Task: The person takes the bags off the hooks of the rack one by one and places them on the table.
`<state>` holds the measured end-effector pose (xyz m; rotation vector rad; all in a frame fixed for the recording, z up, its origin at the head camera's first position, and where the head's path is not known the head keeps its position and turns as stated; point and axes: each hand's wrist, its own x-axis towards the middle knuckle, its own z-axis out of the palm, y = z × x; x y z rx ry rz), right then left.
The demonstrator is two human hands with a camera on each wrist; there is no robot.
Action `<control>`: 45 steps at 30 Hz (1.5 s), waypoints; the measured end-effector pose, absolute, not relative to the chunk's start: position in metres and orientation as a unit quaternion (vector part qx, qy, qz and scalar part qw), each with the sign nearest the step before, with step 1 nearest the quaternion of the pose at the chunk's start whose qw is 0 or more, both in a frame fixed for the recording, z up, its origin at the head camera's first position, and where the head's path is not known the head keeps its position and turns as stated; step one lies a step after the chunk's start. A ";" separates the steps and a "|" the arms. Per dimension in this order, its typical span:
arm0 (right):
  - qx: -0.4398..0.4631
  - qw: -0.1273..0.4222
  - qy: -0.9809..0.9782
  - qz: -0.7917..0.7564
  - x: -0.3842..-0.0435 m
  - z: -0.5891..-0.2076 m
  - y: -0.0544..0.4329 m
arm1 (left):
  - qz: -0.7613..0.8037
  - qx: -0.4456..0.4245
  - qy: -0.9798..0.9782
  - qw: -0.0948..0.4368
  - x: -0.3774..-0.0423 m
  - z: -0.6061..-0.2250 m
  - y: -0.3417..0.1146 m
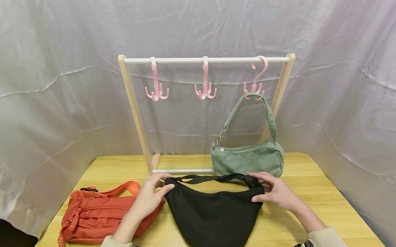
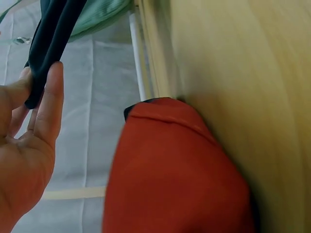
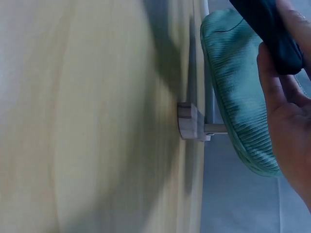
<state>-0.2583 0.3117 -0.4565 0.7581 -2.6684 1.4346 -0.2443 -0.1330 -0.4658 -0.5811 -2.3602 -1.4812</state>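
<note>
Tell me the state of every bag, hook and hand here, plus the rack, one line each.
Black bag: held at both top corners.
Green corduroy shoulder bag: hanging from the right pink hook, seemingly zipped.
Red-orange belt bag: lying on the table.
Left pink hook: bare.
Middle pink hook: bare.
Right pink hook: carrying the green bag.
Left hand: pinching the black bag's left corner.
Right hand: gripping its right corner.
Rack: standing upright.

Room under left hook [image 1: 156, 89], green bag [image 1: 247, 161] blocking right
</note>
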 end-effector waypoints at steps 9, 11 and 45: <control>0.279 0.040 -0.857 0.430 -0.260 -0.461 0.311 | -0.415 -0.242 -0.865 0.142 -0.253 -0.472 -0.137; 0.280 0.040 -0.855 0.435 -0.261 -0.462 0.312 | -0.413 -0.256 -0.865 0.124 -0.255 -0.473 -0.138; 0.301 -0.015 -0.868 0.395 -0.267 -0.495 0.313 | -0.339 -0.320 -0.885 -0.016 -0.283 -0.483 -0.156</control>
